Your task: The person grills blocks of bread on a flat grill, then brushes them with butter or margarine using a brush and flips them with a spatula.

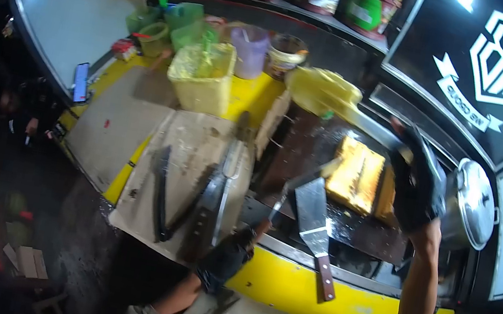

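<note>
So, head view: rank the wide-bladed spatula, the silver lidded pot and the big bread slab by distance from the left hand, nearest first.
From the left hand:
1. Wide-bladed spatula, just to its right
2. Bread slab, farther ahead and right, on the dark cooking surface
3. Lidded pot, far right

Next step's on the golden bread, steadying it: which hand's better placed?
Right, I'd say. The right hand is right beside the golden bread. The left hand is farther off, near the counter's front edge, and busy gripping a thin-handled tool. Blur hides the right fingers' exact pose.
</note>
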Demonstrator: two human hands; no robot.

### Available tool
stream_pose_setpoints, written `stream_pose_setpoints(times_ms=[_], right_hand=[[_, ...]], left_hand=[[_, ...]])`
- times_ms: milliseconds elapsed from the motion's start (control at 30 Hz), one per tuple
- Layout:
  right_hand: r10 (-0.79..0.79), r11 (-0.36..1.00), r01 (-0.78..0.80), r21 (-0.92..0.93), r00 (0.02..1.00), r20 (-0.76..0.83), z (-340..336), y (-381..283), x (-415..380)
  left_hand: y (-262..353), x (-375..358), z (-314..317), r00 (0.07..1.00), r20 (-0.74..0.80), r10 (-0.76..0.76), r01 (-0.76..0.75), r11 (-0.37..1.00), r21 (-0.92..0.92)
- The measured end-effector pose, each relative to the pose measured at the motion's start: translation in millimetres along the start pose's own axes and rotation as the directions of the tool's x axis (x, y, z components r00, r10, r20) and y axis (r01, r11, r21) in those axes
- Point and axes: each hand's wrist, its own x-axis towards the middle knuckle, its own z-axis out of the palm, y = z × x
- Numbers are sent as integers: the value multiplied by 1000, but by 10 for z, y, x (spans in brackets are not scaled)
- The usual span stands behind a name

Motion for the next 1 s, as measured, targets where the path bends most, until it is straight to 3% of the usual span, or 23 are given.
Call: stream_pose_setpoints(times_ms=[33, 67, 100, 133, 167, 200, 267, 300, 367, 433, 467, 500, 567, 600, 633, 733, 767, 800, 867, 967, 1000], right_hand=[[-15, 998, 14, 60, 1000, 23, 201, -182, 263], [-50, 998, 48, 47, 998, 47, 470, -278, 521], [-81, 996, 79, 32, 994, 69, 761, -353, 770], [-42, 989, 67, -131, 982, 182, 997, -491, 1011], [-204, 976, 209, -53, 975, 94, 1313, -502, 1194], [-80, 980, 127, -153, 956, 284, 1558, -609, 1418], [-320, 871, 401, -283, 901, 293, 2230, -530, 1672], [-228, 786, 456, -417, 841, 490, 2527, -541, 1824], [-226, 713, 537, -451, 785, 577, 2898, -507, 1856], [-204, 811, 412, -416, 865, 459, 2687, -668, 1636], [-214, 918, 305, -254, 919, 331, 2447, -729, 1438], [-198, 975, 214, -67, 962, 188, 2185, -791, 1211], [-207, 978, 208, 6, 975, -76, 1707, -704, 696], [-68, 998, 67, -17, 995, -77, 1442, -639, 411], [147, 976, -148, 159, 989, 18, 1174, -558, 61], [452, 862, -428, -272, 892, 28, 768, -272, -1261], [573, 793, -521, -314, 813, 98, 671, -212, -1666], [637, 717, -575, -395, 770, 35, 663, -189, -2017], [846, 518, -726, -453, 514, 143, 567, -233, -2419], [824, 559, -716, -419, 538, 179, 551, -270, -2551], [818, 568, -711, -415, 545, 185, 553, -240, -2572]], left_hand=[[-25, -81, -47, 993, 33, -115, 119, 975, -187], [-229, -134, -122, 988, 29, 150, -148, 988, -52], [-282, -216, -161, 988, 20, 155, -154, 987, -42], [-306, -280, -201, 998, -22, 61, -63, 987, -148], [-329, -342, -249, 998, -47, -39, 26, 967, -255], [-357, -409, -304, 996, -79, -39, 18, 966, -256], [-159, -556, -369, 993, -89, -74, 51, 970, -236], [-70, -599, -387, 989, -107, -104, 78, 971, -226], [-35, -633, -474, 990, -56, -128, 117, 979, -168], [-37, -658, -583, 931, -188, -314, 235, 906, -352], [-220, -584, -767, 984, -4, -180, 168, 924, -344], [-266, -588, -830, 979, 36, -199, 200, 924, -326], [-296, -567, -905, 989, -63, -131, 114, 968, -225], [-275, -537, -922, 989, -37, -144, 132, 968, -215], [-233, -501, -935, 990, -24, -138, 131, 973, -191], [-34, -373, -911, 993, 2, -118, 117, 986, -122], [41, -335, -883, 994, 5, -111, 111, 989, -101], [117, -292, -843, 995, 5, -101, 101, 992, -80], [246, -214, -737, 997, -3, -76, 76, 996, -42], [437, -53, -538, 999, -40, -3, 8, 993, 117], [395, 51, -476, 989, -136, 56, -40, 993, 113]])
